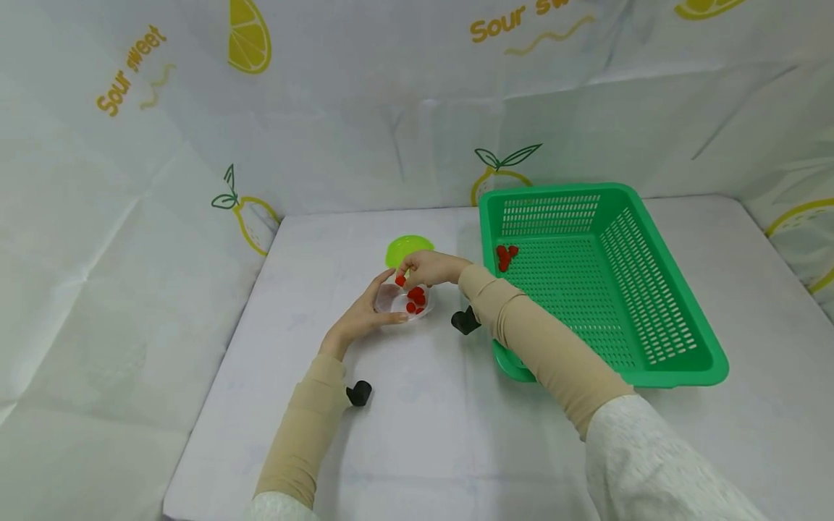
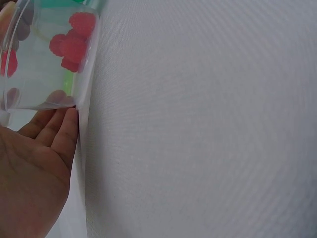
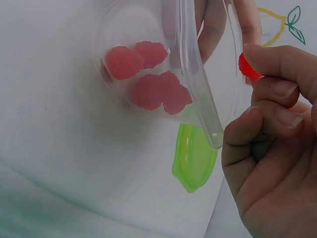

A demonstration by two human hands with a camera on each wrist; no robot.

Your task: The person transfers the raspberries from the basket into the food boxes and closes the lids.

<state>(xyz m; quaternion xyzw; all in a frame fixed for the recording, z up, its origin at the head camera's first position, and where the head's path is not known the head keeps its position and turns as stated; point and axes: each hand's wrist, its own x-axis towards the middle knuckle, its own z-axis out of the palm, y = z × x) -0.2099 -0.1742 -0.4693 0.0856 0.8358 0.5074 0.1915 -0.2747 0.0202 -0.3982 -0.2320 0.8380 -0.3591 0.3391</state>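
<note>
A clear plastic container (image 1: 389, 298) stands on the white-covered table with several red raspberries (image 1: 417, 295) inside. My left hand (image 1: 357, 320) holds it from the left, thumb on the near side and fingers round the far side; the left wrist view shows the fingertips against its wall (image 2: 37, 79). Above the container's rim, my right hand (image 1: 433, 267) pinches a single raspberry (image 3: 247, 67) between thumb and fingers. More raspberries (image 3: 161, 91) show through the container's wall in the right wrist view. A bright green lid (image 1: 402, 247) lies just behind the container.
To the right stands a large green plastic basket (image 1: 560, 189) with several raspberries (image 1: 504, 257) in its far left corner. My right forearm passes over the basket's left edge. A lemon-printed white sheet (image 1: 365, 145) hangs behind the table.
</note>
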